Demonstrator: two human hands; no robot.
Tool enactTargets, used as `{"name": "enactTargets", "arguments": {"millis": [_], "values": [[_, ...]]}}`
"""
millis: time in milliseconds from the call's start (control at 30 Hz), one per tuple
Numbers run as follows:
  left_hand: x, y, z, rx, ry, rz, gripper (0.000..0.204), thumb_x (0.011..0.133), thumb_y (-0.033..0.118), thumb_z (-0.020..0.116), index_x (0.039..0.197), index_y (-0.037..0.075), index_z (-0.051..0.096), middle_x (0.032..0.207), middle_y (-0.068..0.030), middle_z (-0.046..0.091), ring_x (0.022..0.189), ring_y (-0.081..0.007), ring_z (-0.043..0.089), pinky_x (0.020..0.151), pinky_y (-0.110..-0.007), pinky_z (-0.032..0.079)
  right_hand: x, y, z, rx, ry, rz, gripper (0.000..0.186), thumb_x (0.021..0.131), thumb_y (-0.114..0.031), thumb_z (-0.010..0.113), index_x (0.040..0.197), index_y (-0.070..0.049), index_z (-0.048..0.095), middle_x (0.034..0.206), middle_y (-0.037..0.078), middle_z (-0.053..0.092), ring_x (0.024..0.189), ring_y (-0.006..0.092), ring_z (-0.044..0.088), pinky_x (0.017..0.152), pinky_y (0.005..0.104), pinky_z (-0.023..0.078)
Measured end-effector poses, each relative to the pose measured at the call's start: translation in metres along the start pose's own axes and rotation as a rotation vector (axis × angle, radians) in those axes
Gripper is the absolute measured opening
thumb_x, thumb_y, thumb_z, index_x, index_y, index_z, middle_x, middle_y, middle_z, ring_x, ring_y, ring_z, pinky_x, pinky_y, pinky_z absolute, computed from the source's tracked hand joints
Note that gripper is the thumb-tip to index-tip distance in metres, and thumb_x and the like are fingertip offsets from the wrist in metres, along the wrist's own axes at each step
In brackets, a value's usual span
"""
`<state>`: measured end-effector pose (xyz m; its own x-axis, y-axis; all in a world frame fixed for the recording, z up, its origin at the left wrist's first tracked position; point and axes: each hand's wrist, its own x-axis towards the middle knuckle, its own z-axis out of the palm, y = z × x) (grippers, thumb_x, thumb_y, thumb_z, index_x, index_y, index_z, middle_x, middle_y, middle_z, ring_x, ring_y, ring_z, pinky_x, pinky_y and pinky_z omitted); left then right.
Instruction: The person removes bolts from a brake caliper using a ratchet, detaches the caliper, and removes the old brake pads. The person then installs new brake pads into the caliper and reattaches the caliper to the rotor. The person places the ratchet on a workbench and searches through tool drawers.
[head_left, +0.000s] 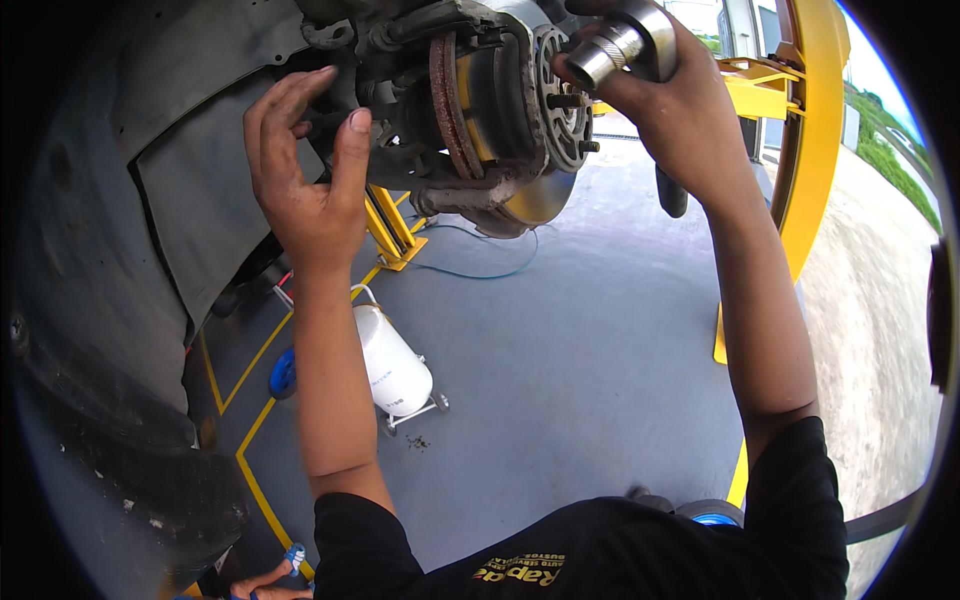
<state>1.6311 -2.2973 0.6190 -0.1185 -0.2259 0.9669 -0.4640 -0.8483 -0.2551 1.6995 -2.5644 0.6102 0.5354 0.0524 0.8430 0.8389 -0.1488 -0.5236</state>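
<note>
My right hand [675,110] is wrapped round a tool with a silver socket [605,52], held beside the wheel hub [562,130] and its protruding studs; the tool's dark handle shows below my fingers. My left hand [305,175] is raised with fingers apart and slightly curled, left of the brake assembly [480,110], near the dark suspension parts; whether its fingertips touch them I cannot tell. A rusty disc edge [450,105] and a curved caliper bracket show between my hands.
The grey wheel-arch liner [220,180] fills the left. Yellow lift columns [810,150] stand right and behind. A white wheeled tank [392,360], a hose and a blue wheel are on the floor [550,400]. Another person's hand [265,585] holds something blue at the lower left.
</note>
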Motion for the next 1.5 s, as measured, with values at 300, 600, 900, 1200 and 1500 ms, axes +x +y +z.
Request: {"name": "enactTargets", "arguments": {"millis": [300, 600, 900, 1200, 1500], "values": [[-0.087, 0.007, -0.037, -0.665, -0.310, -0.892, 0.033, 0.099, 0.019, 0.064, 0.127, 0.002, 0.061, 0.115, -0.0059, 0.068, 0.108, -0.0118, 0.063, 0.096, -0.026, 0.049, -0.162, 0.068, -0.041, 0.437, -0.396, 0.378, 0.025, 0.084, -0.009, 0.078, 0.103, 0.000, 0.064, 0.086, 0.007, 0.068, 0.072, 0.0103, 0.063, 0.065, 0.0229, 0.051], [-0.097, -0.001, -0.029, -0.790, -0.347, -0.869, 0.029, 0.100, 0.021, 0.063, 0.122, 0.003, 0.067, 0.109, -0.0055, 0.071, 0.093, -0.0096, 0.065, 0.086, -0.026, 0.049, -0.307, 0.156, -0.054, 0.108, -0.393, 1.000, 0.015, 0.085, -0.004, 0.062, 0.098, -0.001, 0.070, 0.069, 0.001, 0.061, 0.060, 0.0087, 0.055, 0.055, 0.0253, 0.042], [-0.101, 0.002, -0.005, -0.894, -0.292, -0.871, 0.037, 0.107, 0.039, 0.046, 0.112, 0.005, 0.060, 0.096, -0.0035, 0.066, 0.087, -0.0114, 0.062, 0.079, -0.027, 0.048, -0.339, 0.168, -0.081, 0.181, -0.273, 1.049, 0.014, 0.088, -0.008, 0.059, 0.098, -0.002, 0.068, 0.063, -0.002, 0.055, 0.050, 0.0056, 0.047, 0.045, 0.0232, 0.036], [-0.106, 0.005, 0.022, -0.810, -0.194, -0.864, 0.040, 0.104, 0.040, 0.041, 0.102, 0.005, 0.059, 0.086, -0.0039, 0.061, 0.074, -0.0114, 0.052, 0.067, -0.026, 0.040, -0.312, 0.158, -0.049, 0.273, -0.432, 1.021, 0.019, 0.084, -0.005, 0.059, 0.098, -0.002, 0.069, 0.067, -0.002, 0.058, 0.055, 0.0066, 0.052, 0.050, 0.0241, 0.041], [-0.091, 0.011, 0.029, -0.834, -0.050, -1.130, 0.036, 0.100, 0.029, 0.050, 0.070, 0.009, 0.053, 0.060, 0.0023, 0.047, 0.051, -0.0072, 0.035, 0.049, -0.025, 0.026, -0.317, 0.184, -0.048, 0.310, -0.402, 1.064, 0.014, 0.087, -0.005, 0.059, 0.097, -0.002, 0.068, 0.066, -0.002, 0.057, 0.053, 0.0057, 0.050, 0.048, 0.0230, 0.039]]}}
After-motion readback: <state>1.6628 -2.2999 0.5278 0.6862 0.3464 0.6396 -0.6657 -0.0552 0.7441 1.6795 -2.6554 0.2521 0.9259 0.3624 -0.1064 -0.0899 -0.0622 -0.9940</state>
